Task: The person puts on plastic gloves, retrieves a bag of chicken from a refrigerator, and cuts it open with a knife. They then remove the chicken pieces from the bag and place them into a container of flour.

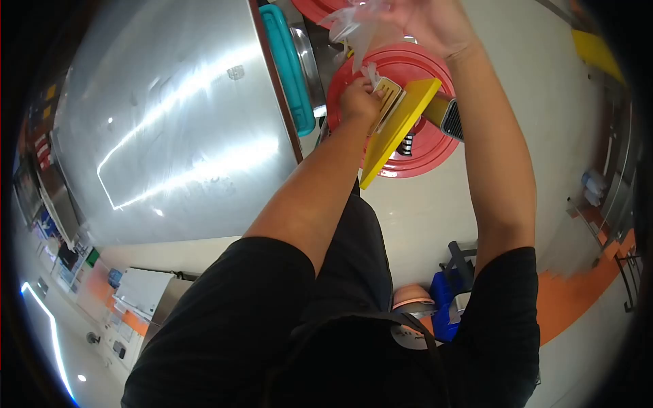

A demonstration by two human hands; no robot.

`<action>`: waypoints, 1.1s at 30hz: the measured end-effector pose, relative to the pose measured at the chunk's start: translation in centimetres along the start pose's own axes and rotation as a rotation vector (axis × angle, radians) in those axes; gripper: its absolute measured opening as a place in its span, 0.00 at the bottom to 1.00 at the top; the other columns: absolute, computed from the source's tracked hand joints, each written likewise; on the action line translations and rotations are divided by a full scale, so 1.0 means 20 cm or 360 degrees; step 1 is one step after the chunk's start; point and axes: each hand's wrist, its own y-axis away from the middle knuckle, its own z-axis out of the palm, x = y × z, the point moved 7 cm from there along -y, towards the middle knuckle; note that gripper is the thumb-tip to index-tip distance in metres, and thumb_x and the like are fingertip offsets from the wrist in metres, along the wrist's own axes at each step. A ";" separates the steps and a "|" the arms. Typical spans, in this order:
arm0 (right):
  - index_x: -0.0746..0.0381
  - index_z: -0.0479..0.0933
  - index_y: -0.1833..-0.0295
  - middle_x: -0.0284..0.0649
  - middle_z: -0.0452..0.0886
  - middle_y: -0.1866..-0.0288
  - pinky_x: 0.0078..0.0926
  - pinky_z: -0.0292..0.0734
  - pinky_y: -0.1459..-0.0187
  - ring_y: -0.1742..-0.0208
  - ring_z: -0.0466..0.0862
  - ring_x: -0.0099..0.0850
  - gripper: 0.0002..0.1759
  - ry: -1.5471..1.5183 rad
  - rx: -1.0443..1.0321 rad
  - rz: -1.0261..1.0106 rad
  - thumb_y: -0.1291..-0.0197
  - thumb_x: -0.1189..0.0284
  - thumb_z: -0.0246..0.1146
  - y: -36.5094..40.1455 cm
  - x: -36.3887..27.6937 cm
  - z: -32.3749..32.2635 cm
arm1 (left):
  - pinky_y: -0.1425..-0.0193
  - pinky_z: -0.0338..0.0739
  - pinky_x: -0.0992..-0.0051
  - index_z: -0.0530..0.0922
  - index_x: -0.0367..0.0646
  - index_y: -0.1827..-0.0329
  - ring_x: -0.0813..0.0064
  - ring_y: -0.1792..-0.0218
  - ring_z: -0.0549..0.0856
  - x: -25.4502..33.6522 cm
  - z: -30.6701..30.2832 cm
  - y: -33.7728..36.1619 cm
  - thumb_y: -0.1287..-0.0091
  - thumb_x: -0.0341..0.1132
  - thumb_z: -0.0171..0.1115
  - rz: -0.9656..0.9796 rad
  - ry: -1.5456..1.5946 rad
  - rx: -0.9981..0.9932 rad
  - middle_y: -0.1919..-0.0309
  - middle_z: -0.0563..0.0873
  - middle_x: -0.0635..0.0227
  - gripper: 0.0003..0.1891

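Observation:
My left hand (pixel 359 100) is closed at the side of a beige slotted holder (pixel 389 95), with its fingertips against the holder. A whitish tuft of plastic (pixel 371 73) shows just above those fingers. My right hand (pixel 432 27) is raised at the top edge, its fingers partly cut off and blurred. Thin clear plastic film (pixel 360 24) trails from it to the left. Beside the holder a yellow board (pixel 401 132) stands on edge, tilted, over a round red plastic top (pixel 425 60). A black-and-white striped item (pixel 406 144) is partly hidden behind the board.
A large shiny steel table (pixel 183 136) fills the left. Along its edge lies a teal tray or lid (pixel 286 68). A dark ridged item (pixel 451 121) juts out past the red top near my right forearm. Blue bins (pixel 445 306) stand lower right on the floor.

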 end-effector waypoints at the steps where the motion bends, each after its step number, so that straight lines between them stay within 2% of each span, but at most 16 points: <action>1: 0.60 0.73 0.65 0.39 0.79 0.62 0.48 0.76 0.40 0.51 0.82 0.34 0.06 -0.0147 0.0096 -0.0070 0.35 0.73 0.53 0.00 -0.06 -0.04 | 0.47 0.79 0.72 0.77 0.42 0.42 0.66 0.55 0.87 0.00 0.04 0.00 0.39 0.40 0.71 0.0046 0.0099 0.0044 0.53 0.87 0.61 0.24; 2: 0.60 0.71 0.66 0.36 0.79 0.70 0.36 0.77 0.43 0.56 0.83 0.35 0.08 -0.0294 0.0197 -0.0142 0.33 0.71 0.51 0.01 -0.11 -0.07 | 0.49 0.79 0.74 0.78 0.37 0.46 0.71 0.56 0.87 0.00 0.08 -0.01 0.38 0.38 0.69 0.0092 0.0197 0.0085 0.56 0.88 0.61 0.20; 3: 0.60 0.71 0.66 0.36 0.79 0.70 0.36 0.77 0.43 0.56 0.83 0.35 0.08 -0.0287 0.0194 -0.0132 0.33 0.71 0.51 -0.05 -0.11 -0.03 | 0.49 0.79 0.74 0.78 0.37 0.46 0.71 0.56 0.87 -0.01 0.03 -0.01 0.38 0.38 0.69 0.0088 0.0209 0.0086 0.56 0.88 0.61 0.20; 5: 0.56 0.69 0.62 0.22 0.64 0.77 0.13 0.72 0.71 0.77 0.68 0.15 0.05 0.0448 0.0734 0.0146 0.32 0.70 0.56 -0.09 -0.08 -0.15 | 0.50 0.79 0.75 0.80 0.36 0.50 0.74 0.58 0.87 -0.03 -0.07 -0.02 0.37 0.37 0.68 0.0042 0.0425 0.0294 0.59 0.88 0.61 0.17; 6: 0.56 0.69 0.62 0.22 0.64 0.77 0.13 0.72 0.71 0.77 0.68 0.15 0.05 0.0469 0.0732 0.0159 0.32 0.70 0.56 -0.09 -0.08 -0.21 | 0.50 0.79 0.75 0.80 0.36 0.50 0.74 0.58 0.87 -0.03 -0.02 -0.03 0.37 0.37 0.68 0.0037 0.0449 0.0289 0.59 0.88 0.61 0.17; 8: 0.58 0.78 0.42 0.49 0.74 0.36 0.33 0.76 0.41 0.39 0.79 0.35 0.28 0.2407 0.0266 0.1280 0.45 0.54 0.69 -0.03 0.11 -0.40 | 0.52 0.79 0.76 0.81 0.37 0.52 0.74 0.60 0.87 -0.09 0.03 -0.07 0.37 0.38 0.67 -0.0141 0.0634 0.0313 0.61 0.88 0.62 0.16; 9: 0.58 0.78 0.42 0.49 0.74 0.36 0.33 0.76 0.41 0.39 0.79 0.35 0.28 0.2419 0.0263 0.1300 0.45 0.54 0.69 -0.01 0.16 -0.40 | 0.52 0.79 0.76 0.81 0.37 0.52 0.74 0.60 0.87 -0.09 0.05 -0.07 0.37 0.38 0.67 -0.0151 0.0651 0.0302 0.61 0.88 0.62 0.16; 11: 0.57 0.79 0.44 0.45 0.78 0.42 0.34 0.76 0.44 0.43 0.79 0.43 0.20 0.3457 -0.0407 0.1666 0.43 0.67 0.66 0.04 0.33 -0.37 | 0.55 0.78 0.76 0.81 0.38 0.53 0.75 0.62 0.86 -0.11 0.00 -0.04 0.35 0.38 0.66 -0.0236 0.0898 0.0450 0.63 0.88 0.64 0.14; 12: 0.57 0.79 0.44 0.45 0.78 0.42 0.34 0.76 0.44 0.43 0.79 0.43 0.20 0.3452 -0.0414 0.1657 0.43 0.67 0.66 0.06 0.41 -0.40 | 0.55 0.78 0.76 0.81 0.38 0.53 0.75 0.62 0.86 -0.12 -0.01 -0.04 0.35 0.38 0.66 -0.0239 0.0893 0.0459 0.63 0.88 0.64 0.14; 14: 0.57 0.83 0.53 0.44 0.85 0.54 0.39 0.81 0.52 0.53 0.85 0.41 0.17 0.3253 -0.0609 0.0795 0.52 0.73 0.70 0.01 0.57 -0.35 | 0.57 0.78 0.76 0.81 0.38 0.54 0.76 0.64 0.85 -0.13 -0.04 -0.04 0.33 0.36 0.63 -0.0139 0.0876 0.0552 0.64 0.88 0.65 0.11; 15: 0.57 0.83 0.53 0.44 0.85 0.54 0.39 0.81 0.52 0.53 0.85 0.41 0.17 0.3250 -0.0622 0.0791 0.52 0.73 0.70 0.03 0.62 -0.35 | 0.57 0.78 0.76 0.81 0.38 0.54 0.76 0.64 0.85 -0.15 -0.03 -0.05 0.33 0.36 0.63 -0.0145 0.0878 0.0561 0.64 0.88 0.65 0.11; 17: 0.57 0.85 0.59 0.43 0.85 0.62 0.39 0.80 0.56 0.56 0.85 0.41 0.13 0.2960 -0.0512 0.0206 0.54 0.75 0.70 0.03 0.63 -0.26 | 0.56 0.78 0.75 0.81 0.37 0.56 0.75 0.64 0.85 -0.15 -0.02 -0.07 0.31 0.34 0.61 -0.0018 0.0639 0.0601 0.65 0.87 0.65 0.09; 18: 0.57 0.85 0.59 0.43 0.85 0.62 0.39 0.80 0.56 0.56 0.85 0.41 0.13 0.2959 -0.0511 0.0208 0.54 0.75 0.70 0.01 0.62 -0.24 | 0.56 0.78 0.75 0.81 0.37 0.56 0.75 0.64 0.85 -0.12 -0.04 -0.04 0.31 0.34 0.61 -0.0019 0.0638 0.0599 0.65 0.87 0.65 0.09; 20: 0.61 0.84 0.62 0.47 0.84 0.62 0.36 0.78 0.55 0.58 0.83 0.43 0.11 0.2650 -0.0556 0.1092 0.53 0.80 0.62 0.02 0.68 -0.29 | 0.55 0.78 0.74 0.79 0.37 0.53 0.72 0.61 0.85 -0.02 -0.08 0.01 0.32 0.33 0.61 -0.0016 0.0719 0.0515 0.62 0.86 0.63 0.10; 26: 0.64 0.81 0.69 0.47 0.83 0.70 0.33 0.77 0.61 0.65 0.82 0.40 0.05 0.2419 -0.0583 0.1066 0.54 0.80 0.60 0.08 0.58 -0.23 | 0.51 0.78 0.70 0.74 0.40 0.44 0.68 0.55 0.85 -0.01 0.00 0.00 0.37 0.32 0.65 0.0095 0.0463 0.0208 0.56 0.84 0.61 0.19; 33: 0.64 0.79 0.63 0.39 0.81 0.70 0.29 0.76 0.61 0.67 0.81 0.33 0.04 0.2248 -0.0488 0.0724 0.45 0.77 0.61 0.06 0.42 -0.12 | 0.46 0.77 0.66 0.74 0.45 0.41 0.59 0.49 0.84 0.02 -0.02 -0.03 0.41 0.29 0.66 0.0136 -0.0076 0.0100 0.51 0.84 0.57 0.23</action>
